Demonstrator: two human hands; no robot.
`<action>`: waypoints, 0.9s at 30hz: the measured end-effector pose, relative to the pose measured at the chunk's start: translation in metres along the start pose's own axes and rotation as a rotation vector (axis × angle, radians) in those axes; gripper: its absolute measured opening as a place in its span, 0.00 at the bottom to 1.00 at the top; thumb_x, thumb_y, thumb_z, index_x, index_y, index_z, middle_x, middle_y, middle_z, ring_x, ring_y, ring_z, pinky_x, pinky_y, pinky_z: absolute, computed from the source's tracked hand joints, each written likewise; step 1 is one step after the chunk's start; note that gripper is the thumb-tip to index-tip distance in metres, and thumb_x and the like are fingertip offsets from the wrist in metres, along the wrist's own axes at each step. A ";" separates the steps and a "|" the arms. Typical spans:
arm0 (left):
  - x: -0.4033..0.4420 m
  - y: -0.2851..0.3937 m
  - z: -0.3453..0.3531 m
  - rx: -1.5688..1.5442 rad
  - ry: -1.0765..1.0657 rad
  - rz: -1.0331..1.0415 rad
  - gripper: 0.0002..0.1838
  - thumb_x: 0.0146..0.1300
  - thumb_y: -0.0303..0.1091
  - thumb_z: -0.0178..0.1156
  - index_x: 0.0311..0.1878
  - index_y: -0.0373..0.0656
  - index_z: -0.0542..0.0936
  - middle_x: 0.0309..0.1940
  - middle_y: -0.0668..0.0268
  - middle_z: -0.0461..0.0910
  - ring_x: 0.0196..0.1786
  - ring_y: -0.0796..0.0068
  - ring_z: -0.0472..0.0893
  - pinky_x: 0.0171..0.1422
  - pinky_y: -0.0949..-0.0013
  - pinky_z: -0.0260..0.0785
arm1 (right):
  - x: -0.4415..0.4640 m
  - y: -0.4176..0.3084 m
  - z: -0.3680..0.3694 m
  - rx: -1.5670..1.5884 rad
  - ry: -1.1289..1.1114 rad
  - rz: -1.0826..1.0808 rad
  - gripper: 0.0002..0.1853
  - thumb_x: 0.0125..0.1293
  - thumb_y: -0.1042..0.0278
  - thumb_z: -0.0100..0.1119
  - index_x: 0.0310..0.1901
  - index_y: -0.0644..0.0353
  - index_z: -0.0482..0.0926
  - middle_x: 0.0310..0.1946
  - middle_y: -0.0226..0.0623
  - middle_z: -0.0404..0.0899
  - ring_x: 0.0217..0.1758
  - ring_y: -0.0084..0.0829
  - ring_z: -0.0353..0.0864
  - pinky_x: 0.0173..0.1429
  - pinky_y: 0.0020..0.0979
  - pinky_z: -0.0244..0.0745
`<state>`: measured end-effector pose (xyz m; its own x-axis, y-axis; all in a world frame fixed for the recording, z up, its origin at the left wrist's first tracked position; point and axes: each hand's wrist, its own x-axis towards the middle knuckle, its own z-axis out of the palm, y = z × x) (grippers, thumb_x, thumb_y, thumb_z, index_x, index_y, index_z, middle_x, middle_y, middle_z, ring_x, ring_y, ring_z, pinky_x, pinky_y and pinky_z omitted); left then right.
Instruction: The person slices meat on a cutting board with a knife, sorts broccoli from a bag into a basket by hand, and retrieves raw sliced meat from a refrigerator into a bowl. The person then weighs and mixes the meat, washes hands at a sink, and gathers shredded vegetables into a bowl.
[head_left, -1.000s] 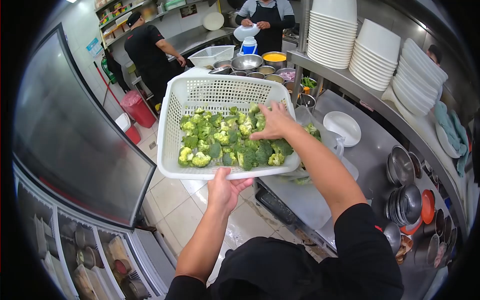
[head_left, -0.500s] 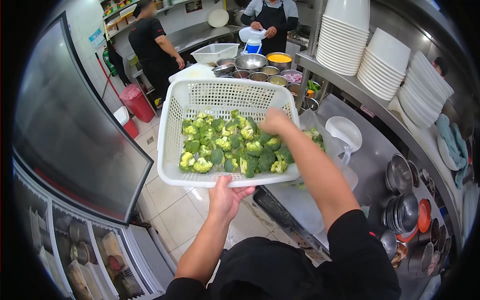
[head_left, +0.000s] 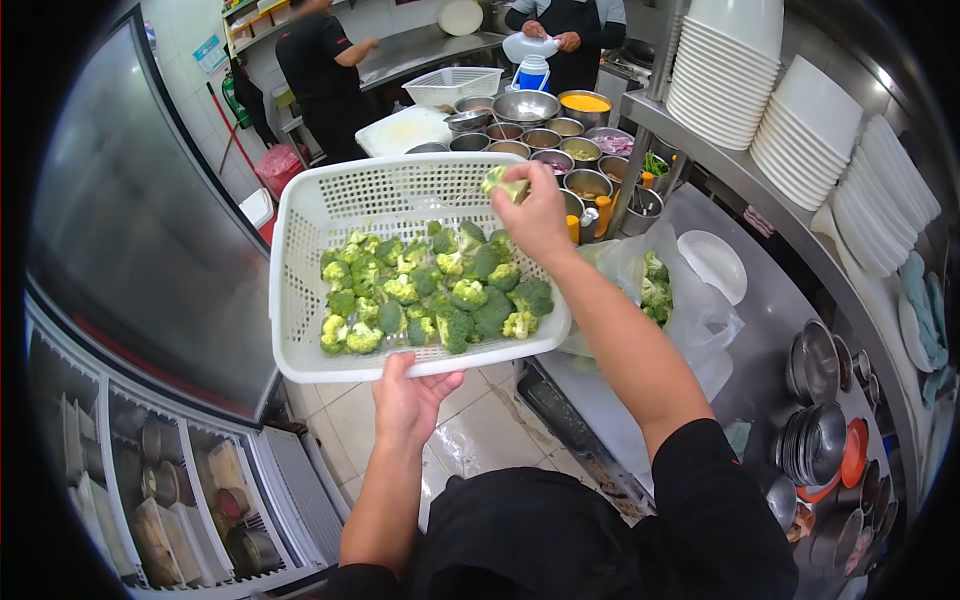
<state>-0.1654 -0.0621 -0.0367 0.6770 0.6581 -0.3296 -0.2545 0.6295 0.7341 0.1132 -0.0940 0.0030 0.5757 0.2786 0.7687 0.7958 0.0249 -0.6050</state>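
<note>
My left hand (head_left: pixel 412 400) grips the near rim of a white perforated plastic basket (head_left: pixel 300 240), thumb over the edge and fingers beneath. Green and yellowish broccoli florets (head_left: pixel 440 290) cover much of the basket's bottom. Above its far right corner, my right hand (head_left: pixel 535 210) pinches a single broccoli floret (head_left: pixel 503 186), lifted clear of the others. To the right of the basket, a clear plastic bag (head_left: pixel 690 300) lies on the steel counter with more broccoli (head_left: pixel 656 290) showing inside it.
An open refrigerated drawer unit (head_left: pixel 190 500) and its steel door (head_left: pixel 150 250) are on my left. Metal containers of ingredients (head_left: pixel 540 138) stand ahead. White bowls (head_left: pixel 725 80) are stacked on the right shelf; pans (head_left: pixel 810 440) sit below. Two people (head_left: pixel 320 85) work at the back.
My right hand has come up out of the basket with a floret between its fingers. The basket has shifted left in view, and more of the bag of broccoli shows.
</note>
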 end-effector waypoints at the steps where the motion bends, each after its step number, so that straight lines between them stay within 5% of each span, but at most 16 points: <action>1: 0.003 0.005 -0.006 -0.013 0.019 0.008 0.21 0.67 0.36 0.46 0.55 0.30 0.67 0.47 0.45 0.79 0.42 0.50 0.84 0.44 0.55 0.80 | 0.007 -0.001 0.000 0.024 0.042 0.004 0.14 0.53 0.69 0.69 0.39 0.60 0.76 0.37 0.37 0.75 0.39 0.32 0.76 0.45 0.32 0.72; 2: 0.006 0.013 -0.015 -0.026 0.033 0.015 0.20 0.67 0.36 0.46 0.55 0.29 0.67 0.46 0.45 0.80 0.42 0.50 0.84 0.44 0.54 0.80 | 0.014 -0.002 0.002 0.024 0.061 0.054 0.15 0.54 0.68 0.70 0.41 0.61 0.76 0.37 0.35 0.77 0.38 0.27 0.75 0.44 0.30 0.72; 6: 0.022 0.038 -0.051 -0.027 0.088 0.082 0.20 0.66 0.36 0.46 0.54 0.30 0.68 0.44 0.46 0.81 0.41 0.48 0.85 0.39 0.56 0.82 | 0.032 0.031 0.017 0.075 0.103 0.319 0.19 0.54 0.61 0.70 0.44 0.62 0.77 0.46 0.46 0.78 0.50 0.43 0.78 0.55 0.39 0.72; 10: 0.046 0.057 -0.073 0.013 0.085 0.116 0.19 0.67 0.35 0.44 0.54 0.30 0.68 0.43 0.46 0.81 0.40 0.52 0.86 0.36 0.60 0.83 | 0.031 0.071 0.020 -0.281 -0.204 0.171 0.28 0.57 0.52 0.70 0.54 0.62 0.78 0.54 0.50 0.77 0.58 0.47 0.76 0.65 0.41 0.69; 16: 0.072 0.088 -0.055 0.063 -0.011 0.084 0.19 0.68 0.36 0.45 0.55 0.30 0.68 0.42 0.46 0.82 0.37 0.54 0.86 0.36 0.60 0.83 | 0.044 -0.023 -0.034 -0.087 -0.411 0.294 0.23 0.61 0.53 0.68 0.50 0.63 0.81 0.46 0.46 0.81 0.47 0.37 0.82 0.53 0.37 0.77; 20: 0.069 0.084 -0.011 -0.037 -0.205 -0.092 0.21 0.67 0.35 0.46 0.57 0.29 0.67 0.44 0.46 0.81 0.39 0.52 0.86 0.38 0.57 0.84 | 0.049 -0.081 -0.091 -0.383 -0.651 -0.007 0.24 0.60 0.57 0.70 0.52 0.65 0.80 0.48 0.45 0.80 0.48 0.36 0.82 0.53 0.32 0.77; 24: 0.058 0.058 0.031 -0.017 -0.371 -0.152 0.23 0.68 0.40 0.47 0.57 0.29 0.69 0.49 0.47 0.80 0.45 0.53 0.85 0.41 0.61 0.83 | 0.034 -0.093 -0.123 -0.557 -0.534 -0.276 0.22 0.60 0.57 0.68 0.50 0.65 0.81 0.46 0.48 0.80 0.47 0.45 0.82 0.51 0.38 0.77; 27: 0.058 0.040 0.045 -0.080 -0.382 -0.191 0.21 0.68 0.36 0.46 0.56 0.29 0.68 0.46 0.46 0.81 0.41 0.50 0.86 0.40 0.56 0.85 | 0.039 -0.108 -0.156 -0.696 -0.447 0.209 0.18 0.58 0.61 0.66 0.44 0.66 0.81 0.41 0.52 0.82 0.43 0.46 0.83 0.48 0.43 0.77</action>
<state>-0.1052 -0.0172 0.0001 0.9203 0.3359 -0.2003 -0.1425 0.7649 0.6282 0.0793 -0.2351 0.1307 0.7121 0.5679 0.4128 0.6995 -0.6245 -0.3476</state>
